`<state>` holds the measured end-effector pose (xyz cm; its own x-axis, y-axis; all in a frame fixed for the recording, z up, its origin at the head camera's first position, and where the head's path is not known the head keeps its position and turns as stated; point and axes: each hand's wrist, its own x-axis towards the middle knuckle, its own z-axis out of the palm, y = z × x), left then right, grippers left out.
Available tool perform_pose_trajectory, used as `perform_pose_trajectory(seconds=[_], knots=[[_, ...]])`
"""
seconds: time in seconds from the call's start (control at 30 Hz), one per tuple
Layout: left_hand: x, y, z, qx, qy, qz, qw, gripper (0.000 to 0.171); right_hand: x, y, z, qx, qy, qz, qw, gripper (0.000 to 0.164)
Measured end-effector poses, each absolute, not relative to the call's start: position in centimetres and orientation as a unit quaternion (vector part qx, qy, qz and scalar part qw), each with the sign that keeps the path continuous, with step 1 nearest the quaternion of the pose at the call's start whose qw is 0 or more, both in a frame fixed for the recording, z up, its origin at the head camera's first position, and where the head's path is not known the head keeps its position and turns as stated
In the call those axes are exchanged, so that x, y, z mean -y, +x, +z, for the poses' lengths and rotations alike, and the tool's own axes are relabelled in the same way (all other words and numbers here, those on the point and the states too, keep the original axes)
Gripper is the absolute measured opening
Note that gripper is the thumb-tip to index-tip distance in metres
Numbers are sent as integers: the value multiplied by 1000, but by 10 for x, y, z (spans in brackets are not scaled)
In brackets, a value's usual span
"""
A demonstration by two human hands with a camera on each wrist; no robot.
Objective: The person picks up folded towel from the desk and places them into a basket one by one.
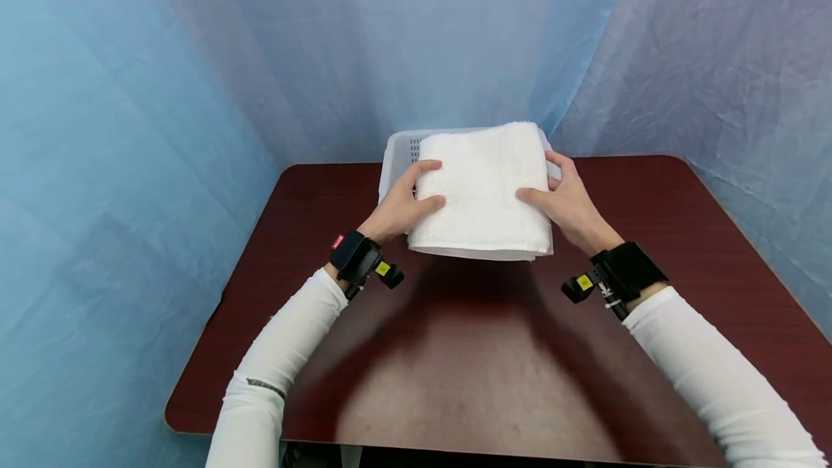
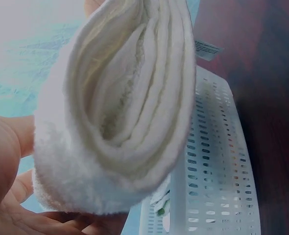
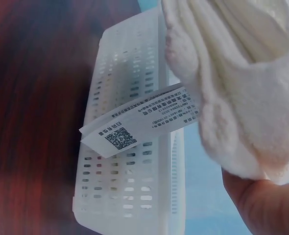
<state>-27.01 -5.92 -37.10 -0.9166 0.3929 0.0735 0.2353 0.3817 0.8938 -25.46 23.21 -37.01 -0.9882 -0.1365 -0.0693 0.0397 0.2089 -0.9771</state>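
A thick folded white towel (image 1: 482, 190) is held up between both hands, overlapping a white plastic basket (image 1: 393, 157) in the head view. My left hand (image 1: 404, 202) grips the towel's left side, thumb on the near face. Gripping the opposite side is my right hand (image 1: 573, 202), its thumb also on the near face. Stacked fold layers show at the towel's end in the left wrist view. From the towel hangs a printed white label (image 3: 142, 120) with a square code, in front of the basket's slotted wall in the right wrist view.
The basket stands near the back edge of a dark red-brown table (image 1: 474, 374). Inside it, a bit of white and green cloth (image 2: 161, 201) shows in the left wrist view. Light blue curtains (image 1: 312, 49) hang behind and beside the table.
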Motion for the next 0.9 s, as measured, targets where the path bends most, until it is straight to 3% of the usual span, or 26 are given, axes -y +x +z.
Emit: perform_pose_trajectory(seconds=[0.33,0.67,0.9], knots=[[50,-290,-368,-840,173,512,60,59,-229,-272,-369,-794,1,-607,18,75],[46,-306,-368,-838,167,516,65,58,-229,-287,-376,-804,-31,-593,-15,24],[44,-316,-368,-841,173,511,48,57,-226,-296,-373,-817,-31,-576,-8,30]])
